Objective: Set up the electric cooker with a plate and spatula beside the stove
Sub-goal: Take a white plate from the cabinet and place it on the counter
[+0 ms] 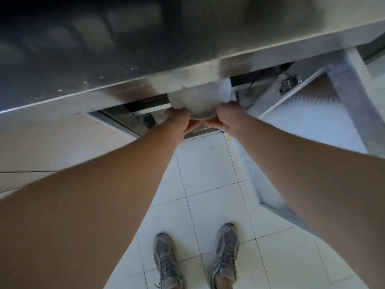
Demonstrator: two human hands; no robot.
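Note:
A pale round plate point(198, 101) shows just below the front edge of the steel counter point(145, 59), its far part hidden under the edge. My left hand point(179, 118) grips its near left rim and my right hand point(228, 116) grips its near right rim. Both hands are in front of an open cabinet space under the counter. No cooker or spatula is in view.
An open metal cabinet door point(308, 94) stands out to the right, with a latch on its inner face. A beige closed panel point(52, 138) is at left. White floor tiles point(208, 174) and my two grey shoes are below.

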